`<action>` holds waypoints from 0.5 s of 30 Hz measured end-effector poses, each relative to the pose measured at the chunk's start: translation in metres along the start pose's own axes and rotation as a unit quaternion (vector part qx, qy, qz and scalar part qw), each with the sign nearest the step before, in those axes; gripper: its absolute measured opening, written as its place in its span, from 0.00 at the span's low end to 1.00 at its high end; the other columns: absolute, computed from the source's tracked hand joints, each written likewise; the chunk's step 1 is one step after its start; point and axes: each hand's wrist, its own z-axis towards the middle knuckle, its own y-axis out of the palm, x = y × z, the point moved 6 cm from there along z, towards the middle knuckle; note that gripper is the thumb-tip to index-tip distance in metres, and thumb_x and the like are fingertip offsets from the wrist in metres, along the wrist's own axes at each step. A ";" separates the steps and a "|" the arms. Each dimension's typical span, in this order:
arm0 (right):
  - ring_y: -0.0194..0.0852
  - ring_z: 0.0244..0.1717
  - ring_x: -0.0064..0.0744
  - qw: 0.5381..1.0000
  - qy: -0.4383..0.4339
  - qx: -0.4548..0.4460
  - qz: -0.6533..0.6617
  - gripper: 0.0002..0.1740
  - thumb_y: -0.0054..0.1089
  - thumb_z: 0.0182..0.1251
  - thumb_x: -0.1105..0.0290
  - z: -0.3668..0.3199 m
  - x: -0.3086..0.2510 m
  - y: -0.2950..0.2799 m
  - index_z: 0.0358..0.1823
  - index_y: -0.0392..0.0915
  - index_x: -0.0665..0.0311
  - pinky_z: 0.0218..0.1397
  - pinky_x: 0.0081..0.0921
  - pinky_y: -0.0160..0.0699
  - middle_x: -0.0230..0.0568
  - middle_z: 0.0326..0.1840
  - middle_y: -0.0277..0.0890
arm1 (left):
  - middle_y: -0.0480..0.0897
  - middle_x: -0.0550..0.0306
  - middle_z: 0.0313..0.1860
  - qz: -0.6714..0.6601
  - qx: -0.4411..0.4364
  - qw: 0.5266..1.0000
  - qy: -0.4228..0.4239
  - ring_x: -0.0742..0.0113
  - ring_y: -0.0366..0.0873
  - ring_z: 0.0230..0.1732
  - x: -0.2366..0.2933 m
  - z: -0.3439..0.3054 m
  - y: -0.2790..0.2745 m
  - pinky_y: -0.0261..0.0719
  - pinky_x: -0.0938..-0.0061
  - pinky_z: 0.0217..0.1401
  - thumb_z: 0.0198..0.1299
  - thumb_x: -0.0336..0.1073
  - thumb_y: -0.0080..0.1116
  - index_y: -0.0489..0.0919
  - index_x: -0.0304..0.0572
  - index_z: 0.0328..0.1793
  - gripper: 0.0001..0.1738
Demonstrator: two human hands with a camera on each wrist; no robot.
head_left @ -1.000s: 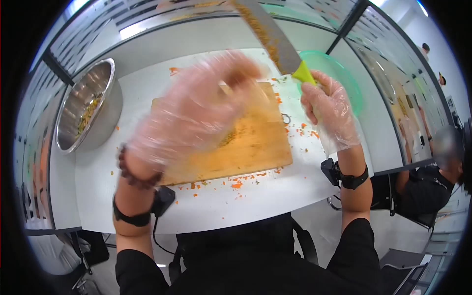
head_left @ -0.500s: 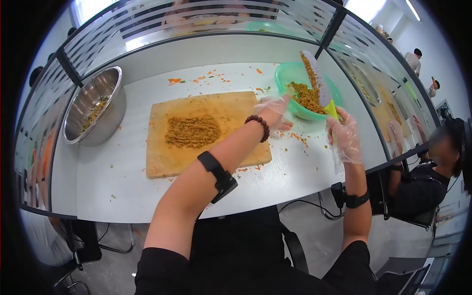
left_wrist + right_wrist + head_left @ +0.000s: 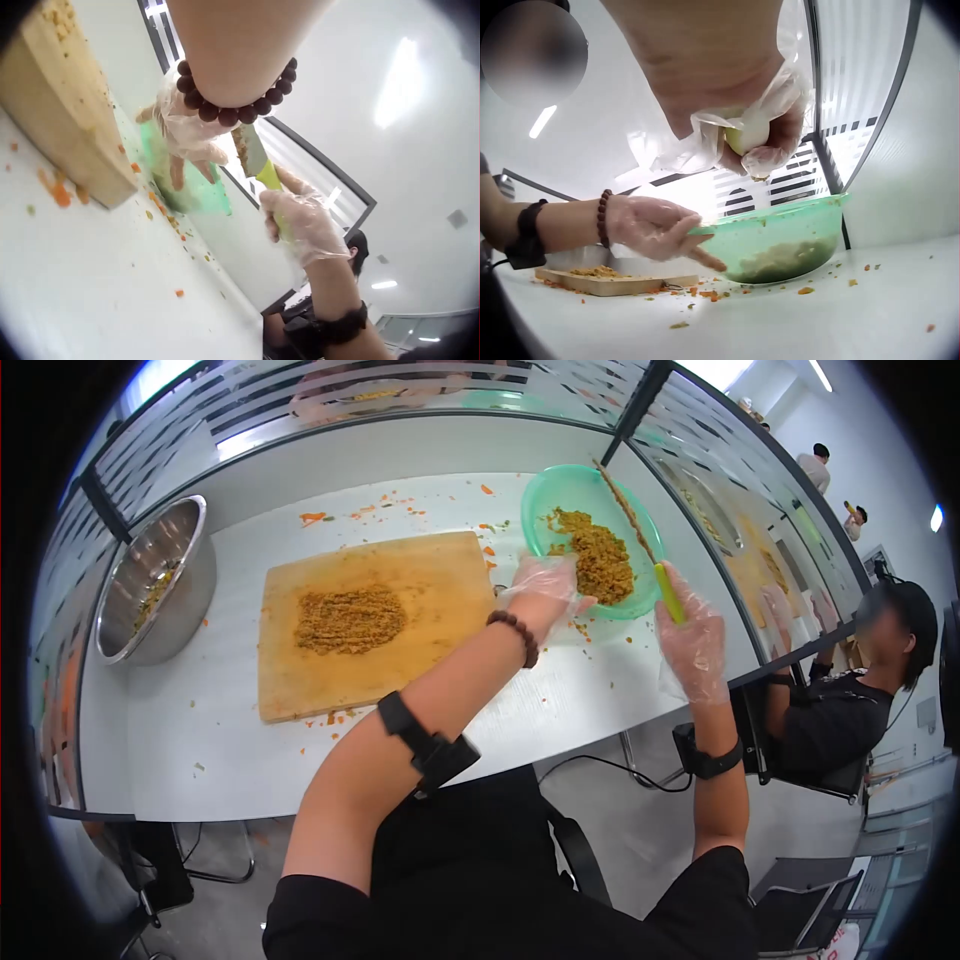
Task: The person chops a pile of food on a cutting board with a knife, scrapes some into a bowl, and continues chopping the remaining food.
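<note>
My gloved right hand (image 3: 694,645) grips the lime-green handle of a kitchen knife (image 3: 670,594). The blade, seen nearly edge-on in the head view, stands over the right side of a green plastic bowl (image 3: 540,485), with brown mince stuck to it. Finely chopped brown-orange mince (image 3: 602,560) lies inside the bowl. My gloved left hand (image 3: 543,582) is at the bowl's near-left rim; its fingers are extended against the outside in the right wrist view. Left of it, a wooden cutting board (image 3: 440,570) carries a flattened patch of the same mince (image 3: 350,618).
A steel bowl (image 3: 190,585) with chopped food in it stands tilted at the table's left. Orange and green scraps (image 3: 313,518) are scattered around the board on the white table (image 3: 230,760). Partitions edge the back and sides. A person (image 3: 835,700) sits at the right.
My left hand swung from over the board to the green bowl's rim. The knife came down over the bowl and turned edge-on, with much less mince on its blade. The bowl's mince now shows uncovered.
</note>
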 end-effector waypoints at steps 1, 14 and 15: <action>0.84 0.40 0.51 1.000 -0.014 -0.004 -0.019 0.29 0.65 0.62 0.77 -0.003 -0.001 -0.004 0.67 0.78 0.55 0.45 0.40 0.81 0.53 0.44 0.83 | 0.81 0.40 0.49 -0.049 0.005 0.998 -0.036 0.43 0.77 0.49 -0.003 -0.010 0.003 0.82 0.60 0.52 0.64 0.46 0.67 0.75 0.32 0.57 0.26; 0.76 0.26 0.39 0.983 -0.165 -0.012 -0.081 0.27 0.66 0.58 0.82 -0.021 -0.070 -0.052 0.60 0.85 0.53 0.30 0.35 0.75 0.38 0.30 0.78 | 0.68 0.48 0.47 -0.552 0.112 0.754 -0.338 0.57 0.78 0.49 0.052 -0.128 -0.094 0.90 0.69 0.46 0.70 0.43 0.57 0.71 0.29 0.52 0.21; 0.76 0.26 0.39 0.982 -0.173 -0.006 -0.077 0.27 0.66 0.57 0.82 -0.020 -0.076 -0.055 0.59 0.85 0.53 0.29 0.35 0.74 0.37 0.30 0.77 | 0.70 0.48 0.47 -0.563 0.133 0.733 -0.359 0.57 0.79 0.49 0.056 -0.138 -0.107 0.90 0.68 0.48 0.70 0.40 0.57 0.71 0.30 0.51 0.17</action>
